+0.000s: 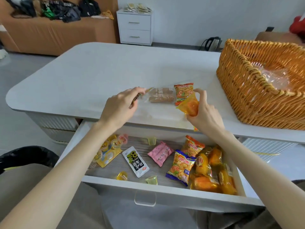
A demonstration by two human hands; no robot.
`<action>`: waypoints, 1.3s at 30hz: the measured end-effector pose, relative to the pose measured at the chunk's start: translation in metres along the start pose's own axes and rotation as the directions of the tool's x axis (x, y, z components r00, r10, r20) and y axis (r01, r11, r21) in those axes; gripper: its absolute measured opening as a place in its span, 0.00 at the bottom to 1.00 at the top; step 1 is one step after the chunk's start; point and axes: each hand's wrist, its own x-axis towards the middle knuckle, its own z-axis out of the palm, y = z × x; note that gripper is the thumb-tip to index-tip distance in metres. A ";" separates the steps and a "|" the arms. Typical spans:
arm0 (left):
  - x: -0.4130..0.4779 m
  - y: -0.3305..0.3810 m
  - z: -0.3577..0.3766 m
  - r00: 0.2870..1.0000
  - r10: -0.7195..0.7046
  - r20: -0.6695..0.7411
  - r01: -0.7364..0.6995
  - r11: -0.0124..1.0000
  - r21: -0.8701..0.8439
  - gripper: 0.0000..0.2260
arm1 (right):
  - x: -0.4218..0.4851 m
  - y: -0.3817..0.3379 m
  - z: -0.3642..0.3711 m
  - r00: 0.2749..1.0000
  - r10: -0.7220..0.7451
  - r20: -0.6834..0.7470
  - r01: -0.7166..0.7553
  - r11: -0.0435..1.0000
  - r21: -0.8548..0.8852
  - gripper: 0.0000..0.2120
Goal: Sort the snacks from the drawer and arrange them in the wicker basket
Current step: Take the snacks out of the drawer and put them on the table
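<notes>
Over the table (pixel 82 71), left hand (pixel 119 105) is pinching a half-hidden dark packet (pixel 135 98), right hand (pixel 205 111) gripping an orange pouch (pixel 189 106); drawer sachet (pixel 135 161) showing "8".

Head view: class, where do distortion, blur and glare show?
In the head view, the wide lens bows the table edge; the wicker basket looks slightly smeared; clear plastic inside it glints; the light is soft, with only faint shadows.

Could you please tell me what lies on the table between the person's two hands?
In the head view, a clear packet of brown biscuits and an orange snack bag lie between the left hand and right hand.
</notes>
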 end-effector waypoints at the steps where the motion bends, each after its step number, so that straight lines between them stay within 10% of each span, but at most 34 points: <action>1: -0.002 -0.005 0.011 0.999 0.041 0.029 -0.043 0.997 0.071 0.19 | 0.004 0.000 0.005 1.000 -0.027 0.015 0.027 0.999 -0.023 0.36; 6: -0.005 -0.012 0.040 0.983 0.146 0.112 -0.173 0.940 0.292 0.27 | 0.029 -0.007 0.031 0.987 -0.162 0.017 0.163 0.979 -0.120 0.38; 20: 0.065 -0.034 0.094 0.797 -0.181 0.576 0.143 0.983 0.112 0.26 | 0.110 -0.020 0.051 0.992 -0.117 -0.037 0.077 0.827 -0.557 0.30; 24: 0.060 -0.023 0.080 0.830 -0.150 0.537 0.112 0.988 0.104 0.27 | 0.099 -0.023 0.047 0.979 -0.173 0.108 0.203 0.874 -0.442 0.33; 35: -0.009 0.015 0.000 0.933 -0.127 0.336 0.116 0.992 0.053 0.19 | 0.003 -0.040 0.013 0.945 -0.316 -0.086 0.304 0.943 -0.134 0.14; 39: -0.043 0.034 -0.003 0.894 -0.108 0.434 0.124 0.992 -0.009 0.12 | -0.046 -0.027 0.002 0.950 -0.291 0.110 0.298 0.953 -0.051 0.09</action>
